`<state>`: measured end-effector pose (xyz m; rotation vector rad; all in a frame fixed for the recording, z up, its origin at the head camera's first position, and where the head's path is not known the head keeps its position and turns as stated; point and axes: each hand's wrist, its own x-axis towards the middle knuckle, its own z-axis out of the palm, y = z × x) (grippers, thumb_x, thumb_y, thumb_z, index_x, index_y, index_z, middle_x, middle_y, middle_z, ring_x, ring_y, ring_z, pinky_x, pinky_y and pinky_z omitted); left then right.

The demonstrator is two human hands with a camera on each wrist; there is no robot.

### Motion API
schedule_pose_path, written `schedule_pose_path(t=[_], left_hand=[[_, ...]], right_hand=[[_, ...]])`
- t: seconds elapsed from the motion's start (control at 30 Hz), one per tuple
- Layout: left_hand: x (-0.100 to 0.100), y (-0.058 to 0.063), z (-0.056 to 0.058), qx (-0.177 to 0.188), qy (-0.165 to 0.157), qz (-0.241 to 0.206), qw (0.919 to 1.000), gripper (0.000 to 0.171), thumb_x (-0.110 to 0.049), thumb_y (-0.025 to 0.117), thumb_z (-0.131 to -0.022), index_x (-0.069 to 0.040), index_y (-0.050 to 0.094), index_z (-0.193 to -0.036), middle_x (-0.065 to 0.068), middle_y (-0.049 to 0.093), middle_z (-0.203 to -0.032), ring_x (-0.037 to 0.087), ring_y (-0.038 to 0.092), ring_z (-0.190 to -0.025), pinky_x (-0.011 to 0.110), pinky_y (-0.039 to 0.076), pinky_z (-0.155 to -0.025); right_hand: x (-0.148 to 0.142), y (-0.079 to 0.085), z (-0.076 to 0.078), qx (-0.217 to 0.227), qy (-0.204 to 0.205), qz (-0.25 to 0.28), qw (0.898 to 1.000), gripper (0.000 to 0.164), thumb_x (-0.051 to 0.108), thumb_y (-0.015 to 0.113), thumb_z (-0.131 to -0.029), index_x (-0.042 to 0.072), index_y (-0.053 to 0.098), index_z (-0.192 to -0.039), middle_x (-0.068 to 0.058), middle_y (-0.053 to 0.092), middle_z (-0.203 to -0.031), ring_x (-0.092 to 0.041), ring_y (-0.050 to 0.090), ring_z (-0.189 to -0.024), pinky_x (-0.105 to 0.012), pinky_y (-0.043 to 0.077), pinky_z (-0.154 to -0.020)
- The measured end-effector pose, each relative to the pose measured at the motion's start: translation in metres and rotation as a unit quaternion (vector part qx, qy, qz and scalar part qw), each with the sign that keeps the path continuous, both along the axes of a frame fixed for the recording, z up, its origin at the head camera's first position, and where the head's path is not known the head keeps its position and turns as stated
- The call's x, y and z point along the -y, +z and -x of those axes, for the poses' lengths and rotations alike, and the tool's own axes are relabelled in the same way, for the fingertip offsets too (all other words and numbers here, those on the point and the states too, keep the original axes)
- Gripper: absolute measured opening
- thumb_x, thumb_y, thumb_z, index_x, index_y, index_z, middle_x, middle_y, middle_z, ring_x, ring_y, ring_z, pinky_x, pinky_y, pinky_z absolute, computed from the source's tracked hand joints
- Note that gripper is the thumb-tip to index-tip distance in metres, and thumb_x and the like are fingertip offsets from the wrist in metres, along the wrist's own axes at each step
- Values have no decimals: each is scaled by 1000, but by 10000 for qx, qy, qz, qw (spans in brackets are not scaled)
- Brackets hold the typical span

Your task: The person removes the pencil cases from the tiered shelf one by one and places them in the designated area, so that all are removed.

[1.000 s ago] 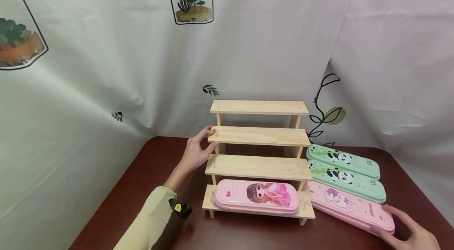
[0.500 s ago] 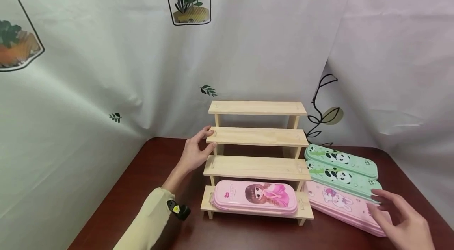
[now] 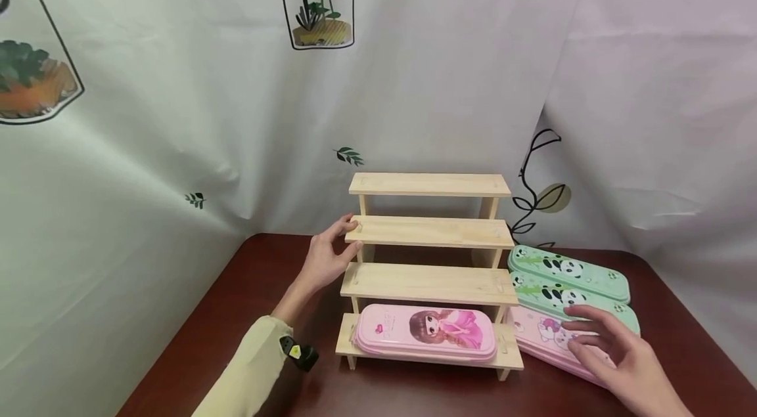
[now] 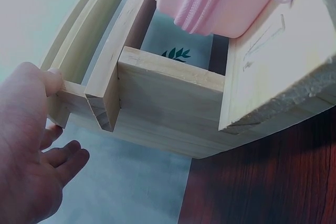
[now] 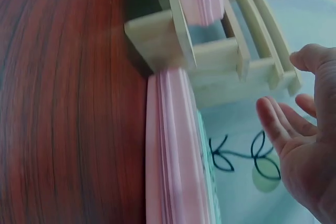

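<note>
A stepped wooden stand (image 3: pixel 428 277) with several tiers rises at the middle of the table. My left hand (image 3: pixel 324 259) pinches the left end of its second board from the top, thumb below and fingers above; the left wrist view shows this grip too. On the lowest board lies a pink pencil case (image 3: pixel 387 331) printed with a doll-like girl. To the right of the stand, a pink pencil case with a bunny (image 3: pixel 529 328) lies on the table. Over it hovers my right hand (image 3: pixel 629 358), fingers apart and bent slightly, holding nothing; it hides part of that case.
Two green panda pencil cases, the rear one (image 3: pixel 603 276) and the front one (image 3: pixel 622 316), lie behind the bunny case, beside the stand. A white printed cloth (image 3: pixel 443 75) hangs behind the dark red table (image 3: pixel 236 312).
My right hand has let go of the right end of the bunny case and moved left and up above it. My left hand keeps its hold on the stand.
</note>
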<state>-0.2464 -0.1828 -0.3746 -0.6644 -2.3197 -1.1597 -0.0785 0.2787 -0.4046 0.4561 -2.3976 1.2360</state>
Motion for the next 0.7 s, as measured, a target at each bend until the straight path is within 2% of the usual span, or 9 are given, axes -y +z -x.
schedule_pose_path(t=[0.1, 0.2, 0.37, 0.6, 0.7], left_hand=[[0, 1, 1, -21, 18, -11, 10000, 40, -10, 73, -90, 1, 65, -127, 18, 56, -140, 33, 53, -128, 51, 42, -103], [-1, 3, 1, -42, 21, -28, 10000, 40, -11, 73, -90, 1, 65, -127, 15, 57, -141, 32, 53, -128, 51, 42, -103], [0, 2, 0, 32, 26, -12, 10000, 40, -12, 73, -90, 1, 65, -127, 15, 57, -141, 33, 53, -129, 51, 41, -104], [0, 0, 1, 30, 35, -13, 10000, 40, -12, 73, -90, 0, 65, -127, 16, 56, -141, 33, 52, -130, 51, 40, -105], [-1, -1, 1, 84, 52, 3, 10000, 40, -12, 73, -90, 0, 65, -127, 15, 56, -141, 32, 51, -130, 52, 40, -105]], right_hand=[[10, 1, 3, -321, 574, 26, 9978, 58, -18, 75, -77, -1, 56, -130, -3, 67, -114, -10, 69, -94, -18, 52, -78], [19, 3, 7, -508, 1032, 54, 9933, 65, -23, 75, -72, -3, 55, -131, -3, 66, -116, -12, 68, -97, -19, 53, -79], [32, 5, 11, -614, 1419, 62, 9880, 70, -23, 78, -68, -4, 55, -132, -1, 63, -120, -10, 66, -100, -22, 54, -79], [48, 0, 21, -1367, 1900, 111, 9722, 79, -25, 81, -58, -9, 56, -131, -17, 60, -126, -16, 61, -110, -23, 54, -77], [54, -3, 21, -1364, 1871, -14, 9728, 78, -21, 83, -58, -6, 57, -130, -16, 60, -125, -14, 60, -111, -23, 54, -76]])
